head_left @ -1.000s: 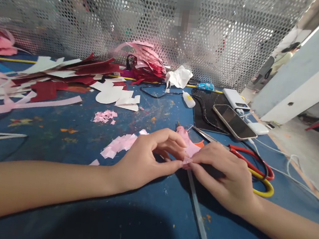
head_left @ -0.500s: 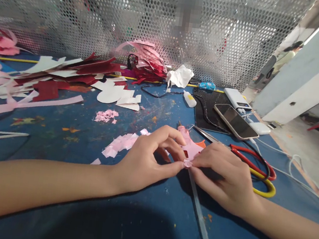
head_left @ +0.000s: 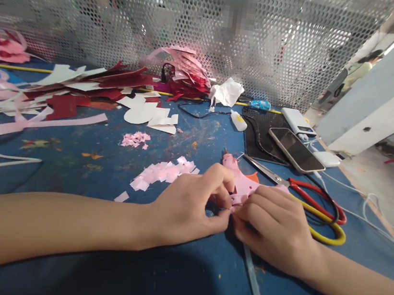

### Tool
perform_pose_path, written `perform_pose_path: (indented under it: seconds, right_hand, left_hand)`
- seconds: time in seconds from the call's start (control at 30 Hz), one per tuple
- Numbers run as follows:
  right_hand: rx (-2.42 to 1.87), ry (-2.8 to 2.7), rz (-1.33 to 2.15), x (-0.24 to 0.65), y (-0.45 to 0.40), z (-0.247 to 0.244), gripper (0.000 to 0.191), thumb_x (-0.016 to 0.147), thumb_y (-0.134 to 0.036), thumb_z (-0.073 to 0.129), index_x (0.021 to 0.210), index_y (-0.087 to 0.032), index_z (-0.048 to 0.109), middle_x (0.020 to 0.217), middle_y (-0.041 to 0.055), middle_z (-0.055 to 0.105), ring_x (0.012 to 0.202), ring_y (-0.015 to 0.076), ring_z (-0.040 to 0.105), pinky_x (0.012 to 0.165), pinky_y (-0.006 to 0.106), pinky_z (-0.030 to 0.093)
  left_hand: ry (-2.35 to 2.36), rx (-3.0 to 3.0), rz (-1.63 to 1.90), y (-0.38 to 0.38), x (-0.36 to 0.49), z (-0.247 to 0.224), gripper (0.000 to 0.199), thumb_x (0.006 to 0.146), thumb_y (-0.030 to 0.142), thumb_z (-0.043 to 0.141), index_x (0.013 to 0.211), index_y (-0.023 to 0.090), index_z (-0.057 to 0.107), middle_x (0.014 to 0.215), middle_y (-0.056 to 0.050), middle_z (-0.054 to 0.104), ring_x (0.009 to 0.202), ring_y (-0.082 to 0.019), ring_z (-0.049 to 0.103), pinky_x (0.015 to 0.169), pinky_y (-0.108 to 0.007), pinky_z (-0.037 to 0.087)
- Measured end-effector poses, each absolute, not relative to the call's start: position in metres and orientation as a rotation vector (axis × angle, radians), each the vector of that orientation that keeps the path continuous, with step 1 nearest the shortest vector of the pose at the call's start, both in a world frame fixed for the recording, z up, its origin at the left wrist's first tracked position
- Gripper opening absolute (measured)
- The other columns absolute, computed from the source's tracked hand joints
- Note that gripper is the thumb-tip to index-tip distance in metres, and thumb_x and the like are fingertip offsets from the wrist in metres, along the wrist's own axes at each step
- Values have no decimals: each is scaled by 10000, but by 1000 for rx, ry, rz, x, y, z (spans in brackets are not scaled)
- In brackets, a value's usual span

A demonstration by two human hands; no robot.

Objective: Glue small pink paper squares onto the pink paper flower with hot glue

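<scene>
My left hand (head_left: pixel 196 205) and my right hand (head_left: pixel 281 226) meet fingertip to fingertip, both pinching a small pink piece (head_left: pixel 232 210) that is mostly hidden. Just beyond my fingers lies a pink glue gun (head_left: pixel 244 185) with an orange trigger, partly covered by my right hand. A clear glue stick (head_left: pixel 253 283) comes out from under my right hand toward me. Left of the glue gun, pink paper squares (head_left: pixel 159 172) lie in an overlapping row, and one loose square (head_left: pixel 122 196) rests by my left forearm. A heap of smaller pink bits (head_left: pixel 135 139) is farther back.
Scissors (head_left: pixel 300 188) with red and yellow handles lie beside my right hand. Behind are a phone (head_left: pixel 296 151), a power bank (head_left: pixel 297 122), cables and a small white bottle (head_left: pixel 238 121). Paper and ribbon scraps (head_left: pixel 62 105) cover the back left, before a perforated metal panel (head_left: pixel 184 20).
My fingertips have closed in, and the clear round-looking piece between them is now mostly hidden. My left hand has shifted slightly, uncovering more pink squares. The whole view has shifted a little.
</scene>
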State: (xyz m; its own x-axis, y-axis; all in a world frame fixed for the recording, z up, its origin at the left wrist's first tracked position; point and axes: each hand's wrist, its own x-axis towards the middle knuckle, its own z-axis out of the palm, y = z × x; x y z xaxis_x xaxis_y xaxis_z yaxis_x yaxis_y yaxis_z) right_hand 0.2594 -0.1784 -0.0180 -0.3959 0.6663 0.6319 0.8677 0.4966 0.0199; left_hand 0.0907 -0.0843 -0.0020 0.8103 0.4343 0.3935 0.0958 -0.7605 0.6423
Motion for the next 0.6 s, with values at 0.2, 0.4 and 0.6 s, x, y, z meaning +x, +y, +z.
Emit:
perform_pose_path:
  seconds: [0.2,0.4,0.6]
  right_hand:
    - [-1220,-2273,-597,257,-182,-16,291,842,-118,537,569,-196,470,556,-3,472,570,135,377,522,294,300]
    - [-1133,-2346,-675,252,-185,-7,306,843,-77,488,557,-184,509,539,15,458,545,145,356,495,315,257]
    - [-1044,-2413,-663,250,-188,-2,315,858,-85,446,572,-180,536,542,19,489,514,144,374,483,319,266]
  left_hand:
    - [244,2567,772,-82,87,-9,234,783,110,549,914,223,392,751,26,666,671,-126,665,626,-214,485]
    - [113,2662,916,-86,84,-6,210,769,42,501,848,215,412,699,11,648,638,-127,638,617,-224,471]
    - [9,2674,1106,-90,85,-16,222,793,35,528,827,211,396,666,32,600,607,-111,603,616,-228,473]
